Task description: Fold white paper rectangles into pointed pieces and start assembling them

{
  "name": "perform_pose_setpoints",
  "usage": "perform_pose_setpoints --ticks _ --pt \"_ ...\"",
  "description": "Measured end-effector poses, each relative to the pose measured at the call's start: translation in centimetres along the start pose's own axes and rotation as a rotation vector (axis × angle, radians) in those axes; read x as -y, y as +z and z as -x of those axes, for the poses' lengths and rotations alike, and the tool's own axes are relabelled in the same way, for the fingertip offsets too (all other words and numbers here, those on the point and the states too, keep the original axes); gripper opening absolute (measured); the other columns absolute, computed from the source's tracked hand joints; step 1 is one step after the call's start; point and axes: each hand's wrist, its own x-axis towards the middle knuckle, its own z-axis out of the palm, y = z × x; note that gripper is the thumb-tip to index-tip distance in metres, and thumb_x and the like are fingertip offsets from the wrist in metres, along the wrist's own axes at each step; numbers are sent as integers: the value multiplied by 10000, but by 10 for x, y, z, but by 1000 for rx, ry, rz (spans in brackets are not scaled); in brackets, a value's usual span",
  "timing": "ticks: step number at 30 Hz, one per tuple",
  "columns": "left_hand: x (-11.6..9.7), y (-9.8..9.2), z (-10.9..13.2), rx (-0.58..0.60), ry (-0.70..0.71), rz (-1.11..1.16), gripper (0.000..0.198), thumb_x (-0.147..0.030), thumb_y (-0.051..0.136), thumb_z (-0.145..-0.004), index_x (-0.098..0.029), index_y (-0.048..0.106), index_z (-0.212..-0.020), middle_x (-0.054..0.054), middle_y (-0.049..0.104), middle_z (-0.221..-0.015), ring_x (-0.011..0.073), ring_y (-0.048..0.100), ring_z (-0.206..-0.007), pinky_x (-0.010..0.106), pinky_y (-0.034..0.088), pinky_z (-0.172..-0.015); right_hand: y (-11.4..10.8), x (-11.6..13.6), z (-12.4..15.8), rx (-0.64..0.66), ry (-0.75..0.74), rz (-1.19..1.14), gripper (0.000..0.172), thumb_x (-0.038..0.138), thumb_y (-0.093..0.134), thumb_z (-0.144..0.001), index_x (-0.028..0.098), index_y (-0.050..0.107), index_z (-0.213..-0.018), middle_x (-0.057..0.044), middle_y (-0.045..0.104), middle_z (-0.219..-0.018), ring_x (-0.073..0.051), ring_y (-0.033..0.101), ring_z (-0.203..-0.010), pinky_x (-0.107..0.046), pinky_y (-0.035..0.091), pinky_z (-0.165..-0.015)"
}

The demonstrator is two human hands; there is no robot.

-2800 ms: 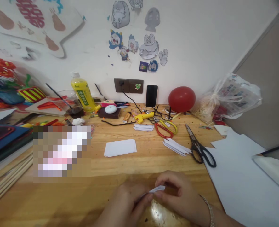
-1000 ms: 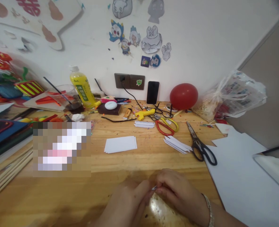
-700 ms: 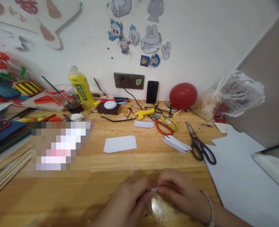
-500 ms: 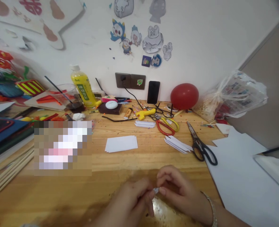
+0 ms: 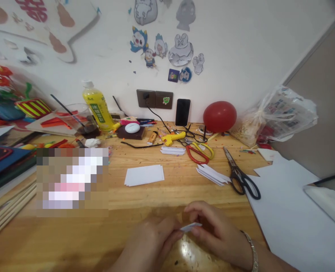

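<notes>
Low over the front of the wooden table, a small folded strip of white paper (image 5: 190,227) spans the gap between my hands. My left hand (image 5: 157,234) pinches its left end between thumb and fingers. At the other end, the thumb of my right hand (image 5: 215,230) presses on the strip, and its fingers curl over from above. A stack of white paper rectangles (image 5: 144,175) lies flat beyond my hands. Folded white paper pieces (image 5: 212,175) rest to its right, and another folded bundle (image 5: 173,150) sits farther back.
Black-handled scissors (image 5: 239,175) lie right, beside large white sheets (image 5: 300,211). Red-and-yellow-handled scissors (image 5: 198,153), a yellow glue gun (image 5: 173,138) and a red balloon (image 5: 220,116) are at the back. A drink bottle (image 5: 98,107) and a plastic cup (image 5: 84,121) stand left, near wooden sticks (image 5: 13,211).
The folded paper shows more of its length between my hands, having been a small bit at the fingertips. My left fingers have drawn closer together. The camera view has shifted slightly.
</notes>
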Motion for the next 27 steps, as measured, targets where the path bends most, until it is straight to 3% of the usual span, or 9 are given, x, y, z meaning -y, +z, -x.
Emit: perform_pose_setpoints --ticks 3,8,10,13,17,20,23,27 --pt "4 4 3 -18 56 -45 164 -195 484 -856 -194 646 -882 33 703 -760 184 647 -658 232 450 -568 0 0 -3 92 -74 91 139 208 430 -907 204 553 -973 -34 647 -820 -153 586 -731 -242 452 -673" --pt "7 1 4 -109 15 -55 142 -201 518 -842 -200 660 -840 26 697 -731 186 639 -642 234 452 -550 -1 -2 -4 -49 -103 157 185 216 368 -944 193 540 -1007 -48 653 -863 -152 586 -778 -242 433 -698" --pt "5 -2 2 -104 55 -30 159 -205 504 -858 -207 663 -863 16 697 -729 171 635 -640 222 450 -560 0 -3 -3 -8 -109 179 195 268 377 -948 195 551 -997 -45 650 -849 -156 577 -763 -249 421 -678" --pt "3 -4 0 -82 97 18 181 -231 497 -877 -198 666 -823 8 686 -684 153 618 -612 204 438 -553 5 -6 -3 91 -128 262 278 352 359 -954 202 588 -906 -33 638 -766 -166 550 -709 -266 387 -637" --pt "4 -1 -1 -87 49 92 188 -237 512 -864 -191 662 -760 4 671 -649 140 597 -585 189 424 -530 9 -8 -2 101 -105 366 439 364 250 -980 185 592 -771 -37 601 -663 -161 517 -637 -265 353 -586" --pt "9 0 -1 -160 -31 175 94 -245 573 -808 -195 648 -836 -4 659 -650 134 584 -565 185 433 -522 8 -8 -3 74 -65 321 428 360 270 -978 181 575 -737 -19 574 -632 -140 506 -602 -245 345 -565" --pt "11 -2 0 -253 -90 247 64 -245 573 -778 -186 597 -775 -25 601 -580 119 546 -500 171 421 -465 5 -7 -3 25 -36 233 373 343 316 -970 182 555 -733 2 551 -620 -123 500 -588 -225 342 -560" --pt "9 -8 -1 -357 -29 252 121 -225 586 -750 -196 551 -637 -32 609 -563 107 565 -493 155 438 -476 4 -6 -3 -29 -51 215 378 344 307 -971 181 548 -730 2 522 -614 -126 488 -588 -229 331 -553"
